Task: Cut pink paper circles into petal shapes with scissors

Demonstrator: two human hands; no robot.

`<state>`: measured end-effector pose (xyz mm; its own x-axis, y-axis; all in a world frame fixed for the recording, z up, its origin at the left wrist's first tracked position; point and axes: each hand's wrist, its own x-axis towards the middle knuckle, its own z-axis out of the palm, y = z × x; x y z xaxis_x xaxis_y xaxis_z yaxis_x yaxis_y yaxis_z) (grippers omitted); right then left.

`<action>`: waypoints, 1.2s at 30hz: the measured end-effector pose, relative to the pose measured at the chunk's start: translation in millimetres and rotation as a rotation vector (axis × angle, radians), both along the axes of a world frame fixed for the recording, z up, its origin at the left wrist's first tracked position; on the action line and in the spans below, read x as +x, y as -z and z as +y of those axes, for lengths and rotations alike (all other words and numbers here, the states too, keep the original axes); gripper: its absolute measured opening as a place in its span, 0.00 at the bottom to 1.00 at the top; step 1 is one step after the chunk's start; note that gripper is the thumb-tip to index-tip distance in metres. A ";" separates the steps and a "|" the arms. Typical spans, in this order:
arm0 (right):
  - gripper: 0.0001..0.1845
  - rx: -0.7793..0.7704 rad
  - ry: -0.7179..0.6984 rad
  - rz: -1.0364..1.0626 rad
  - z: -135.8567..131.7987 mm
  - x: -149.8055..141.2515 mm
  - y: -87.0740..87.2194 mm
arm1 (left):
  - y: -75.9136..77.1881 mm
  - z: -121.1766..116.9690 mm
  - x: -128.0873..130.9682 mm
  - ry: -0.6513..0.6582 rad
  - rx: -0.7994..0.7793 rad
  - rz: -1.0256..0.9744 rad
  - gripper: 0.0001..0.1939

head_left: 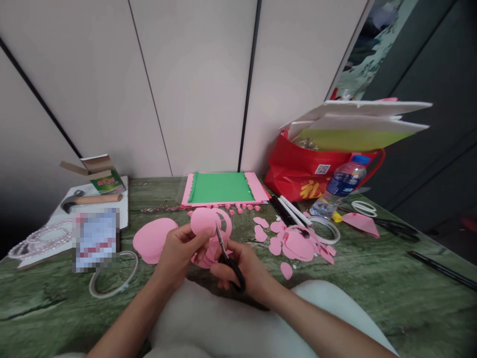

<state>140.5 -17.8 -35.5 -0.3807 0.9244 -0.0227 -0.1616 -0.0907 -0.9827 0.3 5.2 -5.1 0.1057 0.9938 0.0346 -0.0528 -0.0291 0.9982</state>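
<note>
Between its thumb and fingers my left hand [188,242] pinches a rounded piece of pink paper [203,221]. My right hand [238,268] has its fingers through the handles of black-handled scissors [235,273]. The blades point up and away, touching or just beside the right edge of the held paper; a curved pink strip hangs there. More pink paper lies beneath both hands, partly hidden by them. Left of my left hand rests a stack of pink paper ovals [154,239]. To the right of the scissors is a loose heap of pink paper cut-outs [298,243].
A green sheet on pink paper [221,187] lies at the back against the wall panels. Farther right stand a red bag [286,171] and a water bottle [345,184]. Tape rolls [114,293], a hammer [97,199], bead strings [40,238] and a small box [108,181] lie left.
</note>
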 end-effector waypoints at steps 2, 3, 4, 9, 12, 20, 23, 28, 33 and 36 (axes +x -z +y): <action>0.21 -0.009 0.001 -0.011 0.9 -0.3 1.6 | 0.1 -0.1 -0.5 -0.004 -0.002 0.012 0.10; 0.21 -0.010 0.001 -0.017 1.4 -0.3 2.6 | 0.2 -0.2 -0.7 -0.005 -0.003 0.019 0.10; 0.21 -0.007 0.000 -0.022 1.9 -0.2 3.5 | 0.4 -0.2 -0.8 -0.007 -0.006 0.027 0.11; 0.20 0.030 0.012 -0.002 3.8 0.3 5.9 | 2.3 0.1 0.0 0.012 -0.026 0.054 0.12; 0.21 0.014 0.027 0.029 3.9 0.0 5.0 | 1.8 0.2 0.2 0.043 -0.032 0.061 0.12; 0.22 0.066 0.039 0.040 5.1 -0.6 6.0 | -1.4 -2.8 0.6 0.099 -0.037 0.056 0.13; 0.22 0.073 0.038 0.032 4.7 -0.4 5.5 | -0.8 -2.7 1.4 0.088 -0.038 0.063 0.13; 0.22 0.058 0.040 0.026 4.2 -0.5 4.2 | -1.6 -1.6 2.0 0.088 -0.041 0.069 0.13; 0.20 0.036 0.057 0.048 3.8 -0.6 4.3 | -2.4 -1.3 1.9 0.066 -0.042 0.079 0.13; 0.18 0.026 0.060 0.038 3.2 -0.6 3.7 | -1.9 -1.7 1.5 0.053 -0.045 0.089 0.13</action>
<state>139.9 -14.6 -39.1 -0.3243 0.9459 0.0148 -0.2028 -0.0542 -0.9777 1.9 3.5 -3.2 0.1585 0.9871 -0.0216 0.0355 0.0161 0.9992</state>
